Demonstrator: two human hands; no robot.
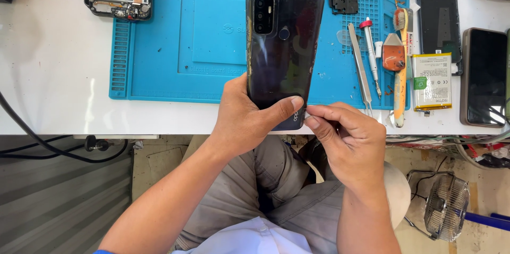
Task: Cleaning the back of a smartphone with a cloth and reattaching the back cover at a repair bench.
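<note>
A white bench carries a blue repair mat [159,47] strewn with tools. Above its near edge the left hand [245,121] grips a dark smartphone [283,47] back-up, thumb across the bottom. The right hand [345,137] pinches at the lower right corner; probably best to work gently along that seam, tweezers [361,63] lying near

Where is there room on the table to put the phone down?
Bare room: the white table left of the blue mat, and the mat's left half. Crowded: right of the phone, with tweezers, screwdriver, brush, battery.
</note>
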